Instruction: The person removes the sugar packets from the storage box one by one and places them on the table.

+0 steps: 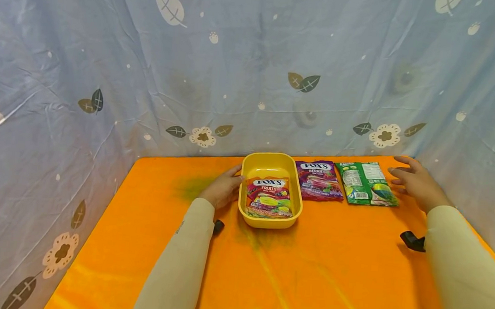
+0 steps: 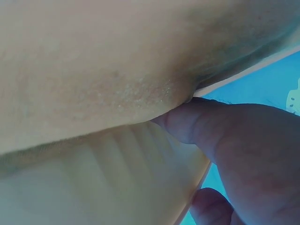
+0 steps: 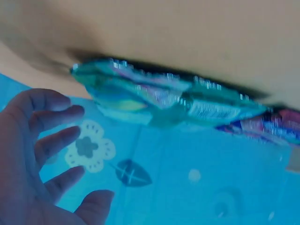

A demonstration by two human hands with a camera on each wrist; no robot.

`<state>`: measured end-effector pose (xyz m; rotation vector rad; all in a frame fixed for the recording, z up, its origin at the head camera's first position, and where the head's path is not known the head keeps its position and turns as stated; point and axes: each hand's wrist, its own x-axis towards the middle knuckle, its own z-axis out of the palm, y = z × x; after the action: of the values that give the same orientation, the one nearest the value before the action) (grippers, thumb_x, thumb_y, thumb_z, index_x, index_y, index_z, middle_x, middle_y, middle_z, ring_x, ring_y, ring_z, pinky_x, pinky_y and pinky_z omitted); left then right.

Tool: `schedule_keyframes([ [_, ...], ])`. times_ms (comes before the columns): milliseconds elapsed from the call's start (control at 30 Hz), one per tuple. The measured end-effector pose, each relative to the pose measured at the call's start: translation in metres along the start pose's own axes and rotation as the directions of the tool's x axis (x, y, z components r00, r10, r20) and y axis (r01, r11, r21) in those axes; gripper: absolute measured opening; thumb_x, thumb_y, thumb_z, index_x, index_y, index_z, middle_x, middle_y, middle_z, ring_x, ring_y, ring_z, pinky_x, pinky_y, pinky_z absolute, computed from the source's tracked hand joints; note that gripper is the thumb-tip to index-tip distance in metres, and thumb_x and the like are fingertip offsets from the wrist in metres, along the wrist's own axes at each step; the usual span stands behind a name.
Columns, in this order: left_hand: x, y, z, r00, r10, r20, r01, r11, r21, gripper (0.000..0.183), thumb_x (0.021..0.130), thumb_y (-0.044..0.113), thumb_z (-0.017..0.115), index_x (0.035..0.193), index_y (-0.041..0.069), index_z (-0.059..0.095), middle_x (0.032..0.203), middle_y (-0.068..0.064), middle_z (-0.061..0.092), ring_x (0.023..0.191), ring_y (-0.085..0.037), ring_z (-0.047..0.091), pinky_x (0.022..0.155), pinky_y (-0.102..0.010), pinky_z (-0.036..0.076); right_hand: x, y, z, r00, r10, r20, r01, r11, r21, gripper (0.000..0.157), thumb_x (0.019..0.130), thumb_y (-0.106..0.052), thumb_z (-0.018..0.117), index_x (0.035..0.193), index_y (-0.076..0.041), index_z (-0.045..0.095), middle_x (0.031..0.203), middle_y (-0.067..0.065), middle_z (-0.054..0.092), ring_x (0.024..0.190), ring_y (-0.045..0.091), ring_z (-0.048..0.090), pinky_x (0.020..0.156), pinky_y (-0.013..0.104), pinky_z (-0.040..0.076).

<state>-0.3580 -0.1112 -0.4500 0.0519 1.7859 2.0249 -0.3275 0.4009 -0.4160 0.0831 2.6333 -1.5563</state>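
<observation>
Lying just left of the nearer right hand (image 1: 421, 185) — green glossy plastic packet (image 1: 366, 184), long axis seemingly fore-and-aft | right: fingers loosely spread, empty | left hand (image 1: 223, 187): touching yellow rectangular plastic tub (image 1: 269, 223) — grip unclear

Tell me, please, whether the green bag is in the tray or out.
Out: the green bag lies on the table, apart from the tray.

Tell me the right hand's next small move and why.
I'd probably ease the right hand slightly left and pinch the near edge of the green packet. Its spread fingers sit right beside that packet but hold nothing, while the left hand rests against the yellow tray, where the red Fox's packet lies with room behind it.
</observation>
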Motion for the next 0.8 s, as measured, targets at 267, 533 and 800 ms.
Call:
schedule_keyframes([
  [267,0.000,0.000,0.000,1.000,0.001,0.014,-0.001,1.000,-0.007,0.052,0.104,0.018,0.042,0.153,0.026,0.025,0.140,-0.012,0.047,0.119,-0.025,0.053,0.098,-0.044,0.041,-0.004,-0.015,-0.003,1.000,-0.013,-0.024,0.016,0.990,0.140,0.078,0.090,-0.059,0.049,0.154,-0.032,0.013,0.152,0.020,0.019,0.127,0.038,0.039,0.093,0.035,0.047],
  [533,-0.003,0.001,0.001,1.000,-0.010,0.002,0.010,1.000,0.000,0.056,0.103,0.018,0.045,0.153,0.026,0.024,0.140,-0.011,0.047,0.116,-0.025,0.055,0.097,-0.043,0.043,-0.005,-0.028,0.004,0.997,-0.074,-0.010,0.068,0.840,0.538,0.071,0.094,-0.034,0.060,0.153,-0.027,0.021,0.134,0.005,0.044,0.115,0.024,0.056,0.085,0.032,0.051],
  [800,-0.004,0.001,0.001,0.999,0.011,0.039,-0.010,1.000,-0.002,0.056,0.103,0.017,0.043,0.154,0.025,0.020,0.143,-0.014,0.043,0.121,-0.028,0.050,0.100,-0.046,0.039,-0.001,-0.044,0.022,0.988,-0.149,0.042,0.082,0.736,0.672,0.063,0.097,-0.026,0.058,0.151,-0.024,0.026,0.132,0.005,0.046,0.122,0.034,0.049,0.089,0.038,0.050],
])
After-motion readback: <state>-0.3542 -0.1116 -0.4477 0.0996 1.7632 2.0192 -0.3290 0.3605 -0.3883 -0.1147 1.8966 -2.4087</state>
